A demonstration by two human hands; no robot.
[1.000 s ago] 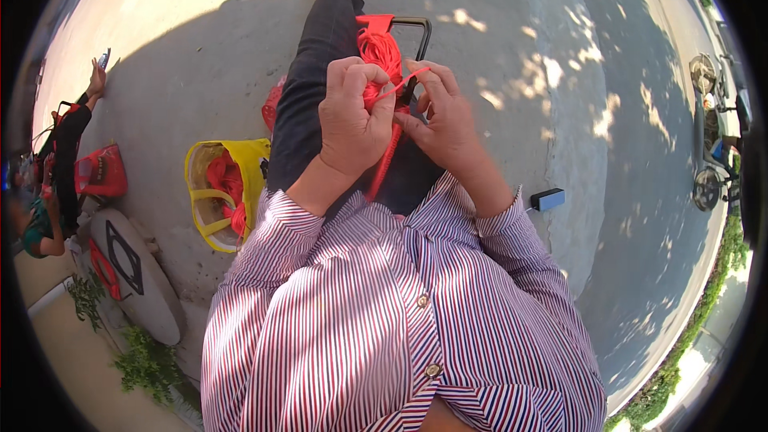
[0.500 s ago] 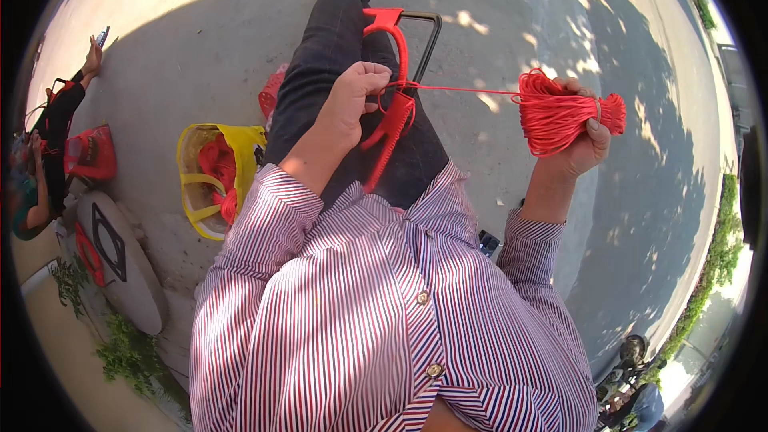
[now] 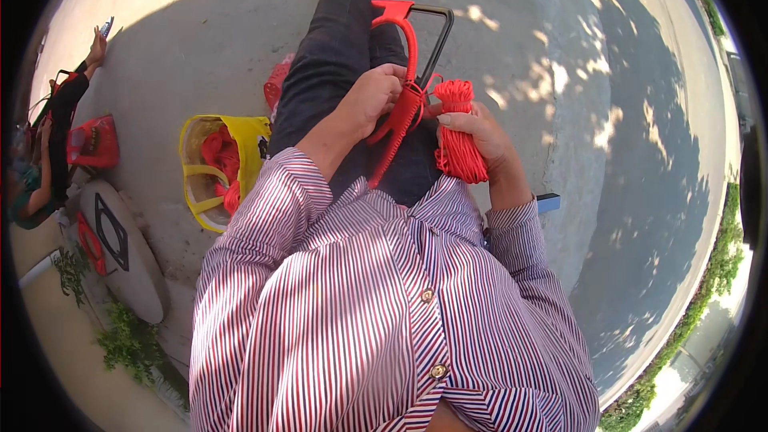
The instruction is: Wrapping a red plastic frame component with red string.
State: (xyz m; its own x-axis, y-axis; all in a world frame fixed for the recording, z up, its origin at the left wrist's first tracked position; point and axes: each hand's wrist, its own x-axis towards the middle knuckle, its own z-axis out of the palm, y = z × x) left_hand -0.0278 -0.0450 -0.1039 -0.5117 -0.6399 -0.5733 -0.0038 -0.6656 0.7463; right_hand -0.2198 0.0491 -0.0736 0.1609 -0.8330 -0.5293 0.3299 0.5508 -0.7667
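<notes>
Across my thighs lies a black angular frame [image 3: 441, 42], much of it covered in red cord. A red curved strip [image 3: 410, 48] is part of it. My left hand [image 3: 373, 98] is closed at the frame's left side, its fingertips partly hidden by the red-covered bar [image 3: 400, 130]. Close to the frame's right side, my right hand [image 3: 486, 142] grips a bundle of red cord [image 3: 462, 156], bound round near its upper end and held nearly upright. A short loop of cord shows between bundle and frame.
Left of my legs stands a yellow bag [image 3: 244, 138] with red cord inside. Farther left, a person [image 3: 56, 140] sits near a red bag [image 3: 99, 142]. A round slab [image 3: 142, 272] holds another black frame [image 3: 111, 230]. A blue object [image 3: 549, 202] lies by my right forearm.
My right hand has brought the cord bundle from far right in to the frame, turning it upright. The taut cord stretch is gone. My left hand has shifted slightly right along the frame.
</notes>
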